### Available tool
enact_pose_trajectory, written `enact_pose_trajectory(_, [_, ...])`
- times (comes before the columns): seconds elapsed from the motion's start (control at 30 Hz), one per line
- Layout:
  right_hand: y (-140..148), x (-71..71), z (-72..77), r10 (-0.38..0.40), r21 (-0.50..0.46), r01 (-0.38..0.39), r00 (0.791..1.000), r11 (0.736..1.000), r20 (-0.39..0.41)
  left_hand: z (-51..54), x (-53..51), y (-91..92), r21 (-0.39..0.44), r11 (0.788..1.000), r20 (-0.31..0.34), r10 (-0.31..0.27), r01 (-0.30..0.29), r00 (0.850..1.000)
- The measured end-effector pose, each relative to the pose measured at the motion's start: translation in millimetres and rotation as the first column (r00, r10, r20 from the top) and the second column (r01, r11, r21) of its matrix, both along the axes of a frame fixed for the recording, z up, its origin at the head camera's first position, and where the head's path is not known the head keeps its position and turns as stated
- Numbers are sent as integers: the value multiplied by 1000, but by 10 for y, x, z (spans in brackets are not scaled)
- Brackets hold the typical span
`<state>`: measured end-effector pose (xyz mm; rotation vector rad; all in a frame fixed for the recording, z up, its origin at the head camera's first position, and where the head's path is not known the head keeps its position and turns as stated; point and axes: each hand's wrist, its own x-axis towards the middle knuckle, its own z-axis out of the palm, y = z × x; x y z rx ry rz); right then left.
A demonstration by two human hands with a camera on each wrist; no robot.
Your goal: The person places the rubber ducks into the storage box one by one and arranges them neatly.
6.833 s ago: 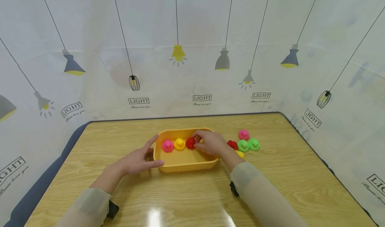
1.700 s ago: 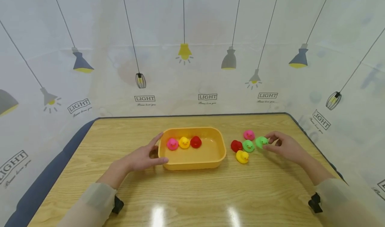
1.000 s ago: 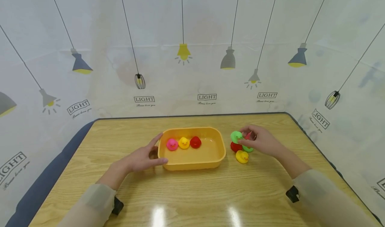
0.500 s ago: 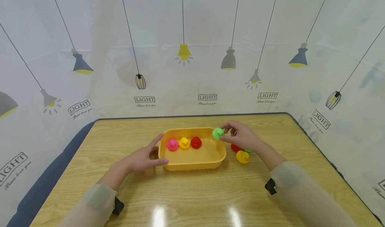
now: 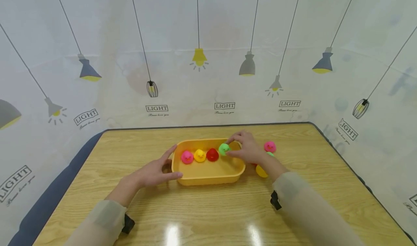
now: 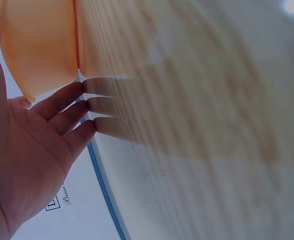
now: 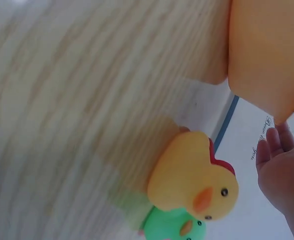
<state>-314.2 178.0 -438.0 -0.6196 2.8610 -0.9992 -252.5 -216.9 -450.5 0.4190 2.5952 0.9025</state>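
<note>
An orange-yellow tray holds a pink duck, a yellow duck and a red duck in a row. My right hand pinches a green duck between thumb and fingers, inside the tray just right of the red one. At the tray's left end, my left hand rests with fingers spread, its thumb on the near rim. In the left wrist view the left hand lies against the tray wall. The right wrist view hides what the right hand holds.
Right of the tray on the wooden table are a pink duck, a yellow duck, and a green duck, partly hidden by the right arm. A red one shows behind the yellow duck. A lamp-print cloth stands behind.
The right hand has taken the green duck from the table's right side, carried it left over the tray's rim and lowered it beside the red duck. The left hand has stayed at the tray.
</note>
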Motion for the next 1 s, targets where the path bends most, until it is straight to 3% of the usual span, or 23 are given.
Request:
enact_pose_trajectory(0.17, [-48,-8,-74,-6,8,6,1000,1000,14,-5,1,12,8,1000,-3,-6,6,1000])
enact_pose_trajectory(0.4, [-103,23,-66,-30,4,30,998,1000,57,7,0,21,-9,1000,-6,13,-13,1000])
enact_pose_trajectory(1.0, [-216,33,-60,-107,133,94,989,987,98,-20,-4,30,-9,1000,3,23,-23,1000])
